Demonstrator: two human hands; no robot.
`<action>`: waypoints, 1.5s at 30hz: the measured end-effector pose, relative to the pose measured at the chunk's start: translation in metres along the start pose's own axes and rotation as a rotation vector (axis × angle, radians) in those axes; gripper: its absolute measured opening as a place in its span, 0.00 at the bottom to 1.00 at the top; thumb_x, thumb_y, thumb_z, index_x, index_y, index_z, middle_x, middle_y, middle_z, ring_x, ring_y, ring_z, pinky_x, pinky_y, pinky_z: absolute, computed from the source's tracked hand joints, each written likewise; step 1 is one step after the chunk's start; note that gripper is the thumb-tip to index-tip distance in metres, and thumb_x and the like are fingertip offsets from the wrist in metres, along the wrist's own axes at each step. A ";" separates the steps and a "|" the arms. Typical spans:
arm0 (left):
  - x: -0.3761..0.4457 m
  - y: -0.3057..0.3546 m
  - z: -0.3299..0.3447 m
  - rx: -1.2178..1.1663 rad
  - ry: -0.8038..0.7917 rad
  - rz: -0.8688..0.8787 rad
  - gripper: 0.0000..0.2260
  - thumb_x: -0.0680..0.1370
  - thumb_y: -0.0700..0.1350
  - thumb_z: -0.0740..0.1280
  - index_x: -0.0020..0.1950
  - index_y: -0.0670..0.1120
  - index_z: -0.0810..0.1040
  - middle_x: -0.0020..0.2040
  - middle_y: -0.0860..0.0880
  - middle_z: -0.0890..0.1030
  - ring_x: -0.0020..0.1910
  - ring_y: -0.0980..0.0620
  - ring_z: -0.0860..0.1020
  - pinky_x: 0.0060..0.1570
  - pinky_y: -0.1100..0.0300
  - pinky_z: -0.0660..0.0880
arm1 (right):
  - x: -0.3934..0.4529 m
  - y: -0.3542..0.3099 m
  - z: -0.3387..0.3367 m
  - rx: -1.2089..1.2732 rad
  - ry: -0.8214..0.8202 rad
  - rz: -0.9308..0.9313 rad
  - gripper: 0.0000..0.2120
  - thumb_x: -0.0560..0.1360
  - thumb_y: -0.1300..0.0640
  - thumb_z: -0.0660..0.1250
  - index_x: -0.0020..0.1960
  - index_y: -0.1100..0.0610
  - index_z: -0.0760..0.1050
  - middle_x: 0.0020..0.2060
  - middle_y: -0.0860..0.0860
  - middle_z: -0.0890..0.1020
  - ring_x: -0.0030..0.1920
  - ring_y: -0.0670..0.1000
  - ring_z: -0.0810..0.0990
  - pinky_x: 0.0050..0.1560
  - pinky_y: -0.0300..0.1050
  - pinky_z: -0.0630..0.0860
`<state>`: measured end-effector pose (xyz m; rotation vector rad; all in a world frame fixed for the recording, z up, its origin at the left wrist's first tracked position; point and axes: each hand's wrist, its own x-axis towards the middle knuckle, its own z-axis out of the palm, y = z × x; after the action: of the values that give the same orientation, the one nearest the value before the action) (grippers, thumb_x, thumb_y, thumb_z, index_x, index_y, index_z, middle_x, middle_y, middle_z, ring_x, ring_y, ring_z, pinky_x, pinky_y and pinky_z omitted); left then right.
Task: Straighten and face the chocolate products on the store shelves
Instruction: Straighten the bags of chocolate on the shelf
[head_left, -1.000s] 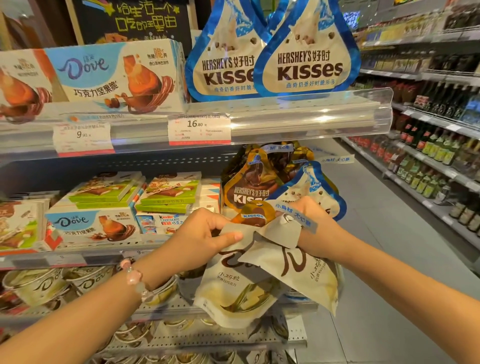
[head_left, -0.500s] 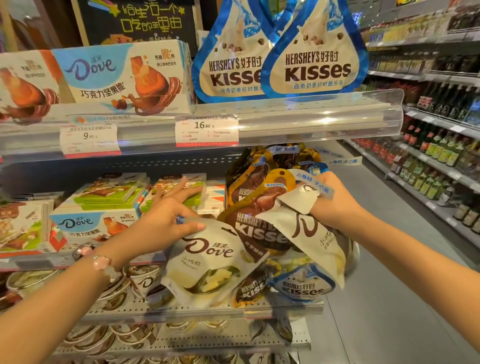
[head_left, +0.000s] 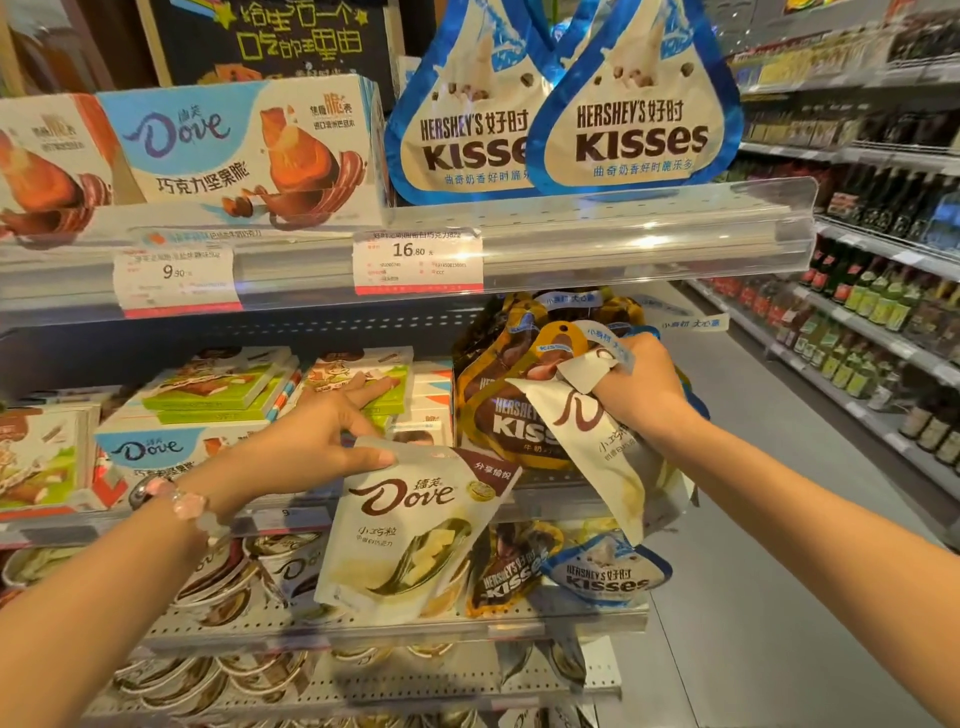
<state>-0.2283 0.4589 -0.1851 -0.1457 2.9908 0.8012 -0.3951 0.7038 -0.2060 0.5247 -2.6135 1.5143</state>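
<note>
My left hand (head_left: 311, 441) pinches the top edge of a white Dove pouch (head_left: 410, 540), hanging face-out before the lower shelf (head_left: 363, 631). My right hand (head_left: 641, 387) grips a second Dove pouch (head_left: 597, 447) by its top — tilted against brown Hershey's Kisses bags (head_left: 498, 415).

You can read "Dove" on the white pouch (head_left: 415, 540) and on the blue-and-white box (head_left: 244, 150) at the top shelf's left end. Both blue-edged bags (head_left: 631, 109) on the top shelf say "HERSHEY'S KISSES". The price tags on the top shelf's front edge show "9.90" (head_left: 174, 280) and "16.80" (head_left: 418, 260).
</note>
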 end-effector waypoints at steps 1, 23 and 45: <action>0.000 0.000 0.000 -0.004 -0.001 -0.003 0.07 0.73 0.46 0.71 0.39 0.59 0.84 0.75 0.57 0.56 0.75 0.58 0.50 0.73 0.51 0.54 | 0.001 -0.001 -0.001 -0.006 0.014 0.001 0.18 0.73 0.50 0.69 0.29 0.58 0.70 0.26 0.53 0.74 0.30 0.52 0.71 0.33 0.42 0.67; 0.002 -0.002 0.002 -0.070 0.062 -0.007 0.04 0.73 0.45 0.70 0.43 0.52 0.85 0.75 0.54 0.60 0.74 0.57 0.52 0.71 0.55 0.54 | 0.004 0.009 0.024 -0.015 -0.066 -0.032 0.17 0.71 0.41 0.68 0.44 0.56 0.78 0.36 0.51 0.81 0.38 0.51 0.80 0.35 0.45 0.74; 0.010 0.060 0.049 -0.501 0.017 0.268 0.04 0.71 0.37 0.70 0.43 0.38 0.85 0.62 0.46 0.77 0.62 0.52 0.75 0.61 0.51 0.72 | -0.069 0.020 0.015 0.556 -0.058 -0.037 0.04 0.79 0.54 0.60 0.47 0.45 0.68 0.44 0.48 0.80 0.42 0.42 0.82 0.35 0.30 0.75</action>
<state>-0.2440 0.5346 -0.1985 0.2408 2.7883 1.5702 -0.3359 0.7178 -0.2463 0.6529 -2.1757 2.2443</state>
